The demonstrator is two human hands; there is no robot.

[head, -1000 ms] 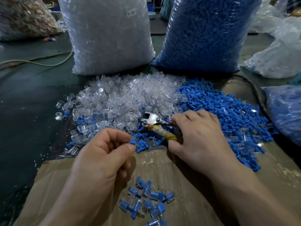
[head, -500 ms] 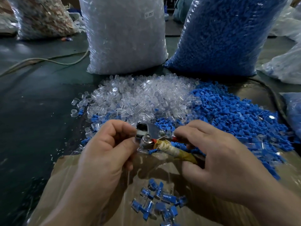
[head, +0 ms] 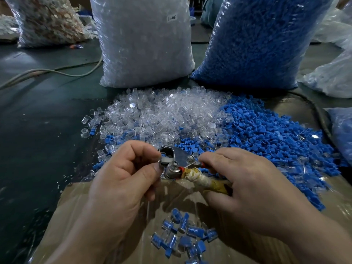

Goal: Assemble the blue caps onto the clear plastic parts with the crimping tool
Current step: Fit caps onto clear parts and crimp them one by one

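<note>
My right hand (head: 245,189) grips the tape-wrapped handles of the metal crimping tool (head: 178,161). The tool's jaws point left toward my left hand (head: 125,180). That hand pinches a small blue-and-clear part (head: 163,155) at the jaws; most of the part is hidden by my fingertips. A heap of clear plastic parts (head: 162,113) lies behind the hands, and a heap of blue caps (head: 270,138) spreads to its right. Several assembled blue-and-clear pieces (head: 182,235) lie on the cardboard (head: 76,225) near me.
A tall bag of clear parts (head: 144,44) and a tall bag of blue caps (head: 257,40) stand behind the heaps. More bags sit at the far left (head: 45,20) and right (head: 331,73). A cable (head: 57,71) runs across the dark surface on the left.
My right hand lifted the crimping tool from the pile toward me. My left hand brought its small part up to the tool's jaws. The view shifted slightly.
</note>
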